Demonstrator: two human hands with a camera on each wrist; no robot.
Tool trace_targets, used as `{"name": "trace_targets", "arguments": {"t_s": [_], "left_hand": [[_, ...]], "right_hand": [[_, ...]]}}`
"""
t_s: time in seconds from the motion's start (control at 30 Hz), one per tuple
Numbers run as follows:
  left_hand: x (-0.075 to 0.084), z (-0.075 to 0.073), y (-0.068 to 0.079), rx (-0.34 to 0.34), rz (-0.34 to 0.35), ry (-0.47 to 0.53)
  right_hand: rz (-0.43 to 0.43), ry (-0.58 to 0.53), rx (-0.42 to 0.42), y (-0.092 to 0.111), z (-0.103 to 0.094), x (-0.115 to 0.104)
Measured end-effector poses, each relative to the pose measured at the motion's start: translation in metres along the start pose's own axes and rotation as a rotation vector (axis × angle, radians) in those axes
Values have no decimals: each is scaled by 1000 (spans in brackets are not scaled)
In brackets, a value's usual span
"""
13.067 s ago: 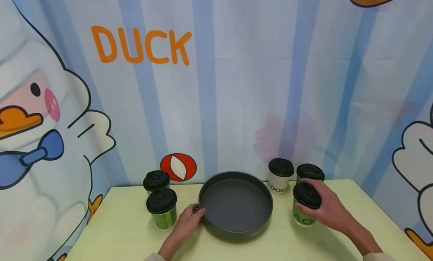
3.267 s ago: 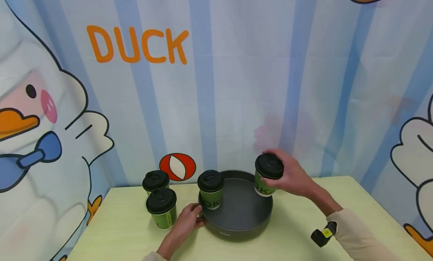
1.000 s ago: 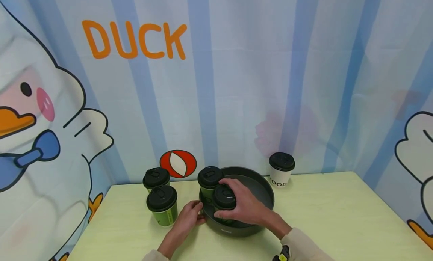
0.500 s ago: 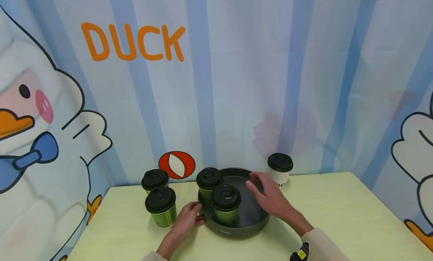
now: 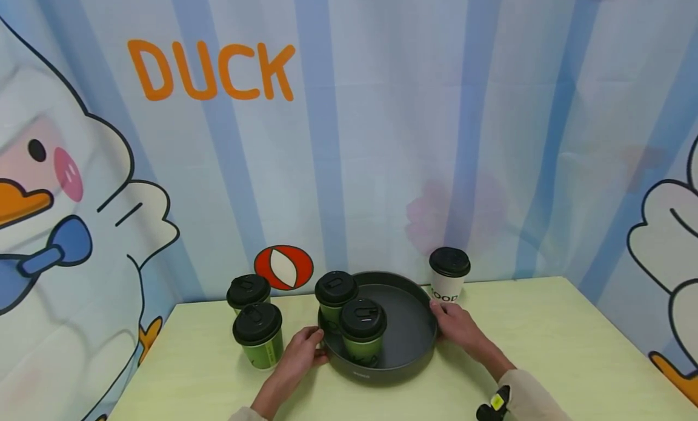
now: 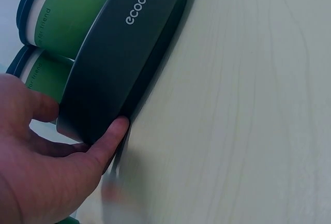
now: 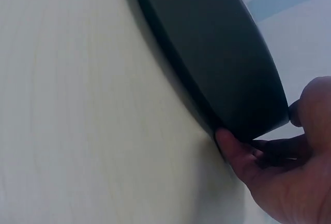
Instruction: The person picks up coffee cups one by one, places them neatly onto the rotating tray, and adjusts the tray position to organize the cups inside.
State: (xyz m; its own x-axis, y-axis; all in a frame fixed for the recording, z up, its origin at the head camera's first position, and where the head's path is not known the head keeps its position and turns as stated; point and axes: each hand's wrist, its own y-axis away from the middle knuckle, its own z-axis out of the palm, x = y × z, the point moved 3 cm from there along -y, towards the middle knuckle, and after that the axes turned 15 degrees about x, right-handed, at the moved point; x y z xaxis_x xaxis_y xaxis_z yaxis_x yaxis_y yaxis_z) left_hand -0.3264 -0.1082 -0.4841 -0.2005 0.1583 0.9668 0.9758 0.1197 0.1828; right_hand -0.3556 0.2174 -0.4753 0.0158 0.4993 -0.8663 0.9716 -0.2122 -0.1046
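In the head view a round dark grey tray (image 5: 406, 330) with a raised wall stands mid-table. Two green paper cups with black lids, a rear cup (image 5: 334, 297) and a front cup (image 5: 363, 342), stand upright inside its left half. My left hand (image 5: 297, 357) grips the tray's left edge; in the left wrist view a fingertip (image 6: 118, 127) lies at the lower edge of its wall. At the opposite side my right hand (image 5: 463, 331) holds the right edge, a fingertip (image 7: 226, 138) low on the wall in the right wrist view. Finger parts behind the tray are hidden.
Left of the tray stand two more green lidded cups, the nearer cup (image 5: 262, 339) partly covering the farther cup (image 5: 248, 291). A white cup (image 5: 448, 278) with a black lid stands behind my right hand. A duck-print curtain (image 5: 376, 136) hangs behind the table (image 5: 545, 342).
Two green cups have gone from the right side into the tray. My right hand has let go of the second and moved right to the tray's edge. The tray's logo has shifted left.
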Motion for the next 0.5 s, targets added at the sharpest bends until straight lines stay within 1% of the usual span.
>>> {"name": "trace_targets", "arguments": {"t_s": [0.1, 0.17, 0.37, 0.5], "left_hand": [[1, 0, 2, -4, 10, 6], [2, 0, 4, -6, 17, 12], [2, 0, 4, -3, 24, 8], [2, 0, 4, -1, 14, -5]], "right_hand": [[67, -124, -44, -1, 2, 3], [85, -177, -76, -1, 2, 5], [97, -304, -257, 3, -3, 8], [133, -356, -374, 8, -8, 11]]}}
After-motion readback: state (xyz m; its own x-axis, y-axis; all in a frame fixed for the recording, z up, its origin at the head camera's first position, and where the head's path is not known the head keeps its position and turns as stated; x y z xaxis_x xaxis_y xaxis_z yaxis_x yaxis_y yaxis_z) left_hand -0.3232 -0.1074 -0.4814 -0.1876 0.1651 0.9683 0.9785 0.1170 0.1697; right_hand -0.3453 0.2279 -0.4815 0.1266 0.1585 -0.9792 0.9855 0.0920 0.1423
